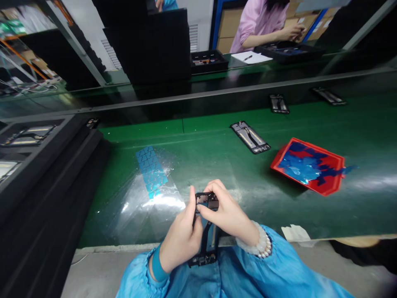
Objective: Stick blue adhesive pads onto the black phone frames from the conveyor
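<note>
A black phone frame (208,242) is held between my hands at the table's front edge, its lower end over my blue sleeves and lap. My left hand (182,236) grips its left side, thumb and fingers around the edge. At its upper end, my right hand (225,213) is closed with thumb and forefinger on the top part; whether something small is pinched there I cannot make out. Left of my hands, a sheet of blue stickers (151,167) lies on clear film. Further off lies another phone frame (250,137), its inside facing up.
A red bin (333,182) with blue film scraps stands at the right. Stacked black foam trays (71,153) rise on the left. More phone frames (279,103) lie near the back rail. Across it, a person in pink (256,20) works beside black trays.
</note>
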Tool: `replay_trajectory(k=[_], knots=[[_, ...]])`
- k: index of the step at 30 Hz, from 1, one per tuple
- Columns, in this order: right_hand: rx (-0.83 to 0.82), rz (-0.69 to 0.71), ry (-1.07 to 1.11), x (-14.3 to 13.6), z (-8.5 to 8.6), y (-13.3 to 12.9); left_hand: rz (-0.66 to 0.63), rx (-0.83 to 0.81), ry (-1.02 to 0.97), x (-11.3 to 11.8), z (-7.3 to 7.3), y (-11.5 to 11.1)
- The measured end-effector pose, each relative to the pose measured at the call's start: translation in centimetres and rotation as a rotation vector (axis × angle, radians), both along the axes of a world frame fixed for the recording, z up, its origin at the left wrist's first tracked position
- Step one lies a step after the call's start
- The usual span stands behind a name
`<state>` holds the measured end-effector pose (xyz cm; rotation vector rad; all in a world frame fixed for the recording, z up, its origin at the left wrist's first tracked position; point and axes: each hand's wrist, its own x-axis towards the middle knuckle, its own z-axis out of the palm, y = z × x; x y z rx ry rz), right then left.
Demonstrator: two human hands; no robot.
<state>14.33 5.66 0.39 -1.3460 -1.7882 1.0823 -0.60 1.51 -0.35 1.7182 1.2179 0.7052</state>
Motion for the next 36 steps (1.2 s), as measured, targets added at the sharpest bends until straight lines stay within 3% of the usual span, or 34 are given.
replay_trajectory(k=[6,14,16,20,23,29,36], knots=[[-0.041,-0.031,0.127,-0.2,-0.4,0.0,0.023,-0.045,0.006,-0.5,0.1,0.2],[0.047,-0.025,0.077,-0.3,-0.7,0.4,0.114,-0.101,-0.140,-0.5,-0.1,0.5],[0.155,-0.044,0.039,-0.4,-0.7,0.2,0.183,-0.157,-0.225,-0.4,-0.2,0.9],[0.567,-0.137,-0.181,-0.3,-0.2,-0.9,0.227,-0.300,-0.391,-0.1,0.2,1.5],[0.761,-0.027,-0.341,-0.2,0.4,-1.4,0.214,-0.317,-0.407,0.0,0.2,1.4],[0.870,0.118,-0.515,-0.5,1.1,-1.1,0.187,-0.189,-0.196,0.2,-0.1,0.6],[0.903,0.117,-0.486,-0.7,0.9,-0.9,0.182,-0.111,-0.079,0.0,0.3,0.3]])
